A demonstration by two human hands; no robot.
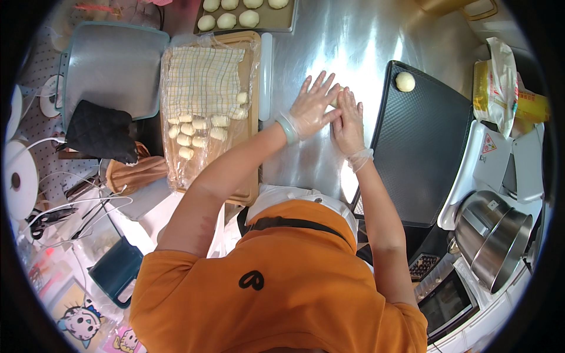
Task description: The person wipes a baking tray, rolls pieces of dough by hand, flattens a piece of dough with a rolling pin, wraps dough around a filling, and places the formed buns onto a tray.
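Both my hands wear clear plastic gloves over the steel worktop (293,165). My left hand (312,106) is spread, fingers apart, its thumb reaching to the right hand. My right hand (349,125) lies flat with its fingers together. A pale piece of dough (335,100) shows between the hands, mostly hidden by the fingers; whether it is gripped is unclear. Right of my hands, a round dough ball (405,82) sits at the upper left corner of a black textured baking tray (419,150). To the left, several rolled dough pieces (187,129) lie under plastic film on a wooden board (251,145).
A checked cloth (205,81) covers part of the board, with a white rolling pin (265,77) alongside. A tray (289,22) of dough balls stands at the back. At left are a clear bin (117,57) and black oven mitt (101,132); at right, steel bowls (481,234).
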